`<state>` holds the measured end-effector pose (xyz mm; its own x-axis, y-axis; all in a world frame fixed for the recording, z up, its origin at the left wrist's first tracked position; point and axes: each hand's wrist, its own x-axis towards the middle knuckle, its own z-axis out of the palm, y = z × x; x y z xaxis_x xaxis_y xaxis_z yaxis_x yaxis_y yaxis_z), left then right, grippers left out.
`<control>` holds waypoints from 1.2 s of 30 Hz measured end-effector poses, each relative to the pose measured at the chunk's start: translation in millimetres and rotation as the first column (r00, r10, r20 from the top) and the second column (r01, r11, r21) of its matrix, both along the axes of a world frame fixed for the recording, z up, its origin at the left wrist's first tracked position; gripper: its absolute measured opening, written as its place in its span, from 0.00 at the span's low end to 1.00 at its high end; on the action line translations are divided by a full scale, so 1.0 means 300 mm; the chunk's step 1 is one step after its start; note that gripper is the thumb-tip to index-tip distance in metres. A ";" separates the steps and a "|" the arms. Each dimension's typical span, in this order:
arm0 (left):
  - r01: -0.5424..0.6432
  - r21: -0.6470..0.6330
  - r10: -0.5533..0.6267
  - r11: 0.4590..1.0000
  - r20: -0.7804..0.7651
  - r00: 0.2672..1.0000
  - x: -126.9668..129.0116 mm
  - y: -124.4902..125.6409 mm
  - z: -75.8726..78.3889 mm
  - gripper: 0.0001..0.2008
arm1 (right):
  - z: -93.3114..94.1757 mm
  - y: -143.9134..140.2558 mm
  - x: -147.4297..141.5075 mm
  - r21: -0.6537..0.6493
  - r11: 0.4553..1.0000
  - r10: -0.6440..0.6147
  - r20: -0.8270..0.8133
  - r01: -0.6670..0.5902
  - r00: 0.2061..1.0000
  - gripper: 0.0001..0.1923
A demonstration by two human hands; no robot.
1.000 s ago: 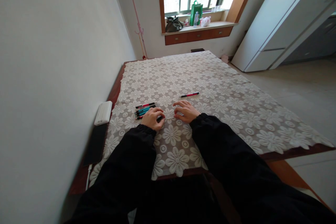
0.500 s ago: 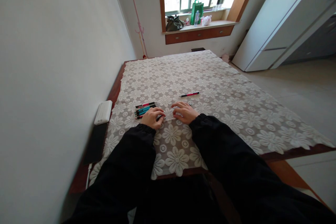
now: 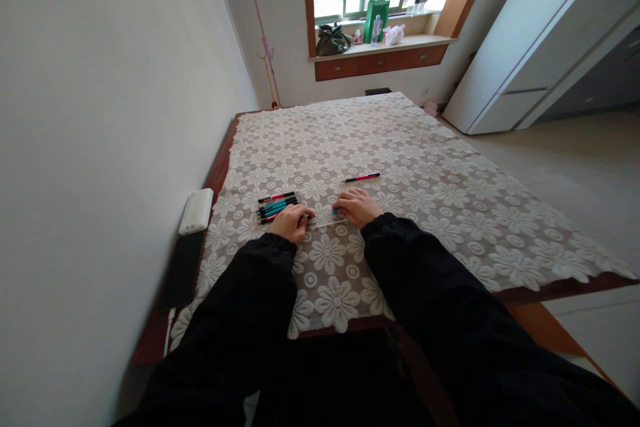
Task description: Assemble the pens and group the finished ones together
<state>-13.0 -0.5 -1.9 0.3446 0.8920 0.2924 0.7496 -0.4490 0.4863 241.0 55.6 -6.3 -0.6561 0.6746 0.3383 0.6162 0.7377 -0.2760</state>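
Nearest the table's front edge, two black sleeves (image 3: 320,293) run forward over the lace tablecloth (image 3: 450,213), and both hands rest low on it, a little apart. Between them lies a thin pale rod or pen part (image 3: 327,223), its long axis running left to right; the left hand (image 3: 291,221) curls at its left end and the right hand (image 3: 357,207) at its right end, where a small blue tip shows. Whether either hand truly pinches it I cannot tell. Just beyond the left hand's knuckles, touching or nearly so, sits a cluster of pens (image 3: 277,206), laid side by side. Farther out, up and right of the right hand, a single red pen (image 3: 363,177) lies alone, also crosswise and nearer that hand. A white power bank (image 3: 196,211) sits at the left edge.
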 end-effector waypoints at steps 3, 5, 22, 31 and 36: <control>0.021 0.020 -0.021 1.000 0.000 1.000 -0.004 0.006 -0.008 0.14 | 0.000 -0.003 -0.007 0.045 0.997 0.060 0.007 -0.061 0.998 0.08; 0.023 0.029 -0.022 0.999 -0.007 1.000 -0.007 0.009 -0.013 0.14 | 0.001 -0.004 -0.008 0.073 0.995 0.067 0.003 -0.067 0.998 0.07; 0.087 0.055 -0.086 0.995 -0.009 0.996 -0.008 0.009 -0.009 0.12 | 0.036 -0.005 0.021 0.107 0.994 0.002 0.029 -0.005 1.000 0.10; 0.091 0.035 -0.092 0.995 0.027 0.995 -0.008 0.009 -0.003 0.13 | 0.008 0.005 0.037 0.040 0.985 -0.168 0.014 0.167 0.986 0.09; 0.069 0.050 -0.070 0.996 0.024 0.997 -0.009 0.012 -0.005 0.12 | 0.004 0.001 0.021 0.025 0.993 -0.119 0.003 0.119 0.993 0.09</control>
<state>-15.8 3.1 -3.5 0.3974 0.8504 0.3448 0.7033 -0.5236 0.4808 247.4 55.8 -5.0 -0.5735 0.7392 0.3530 0.7009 0.6659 -0.2556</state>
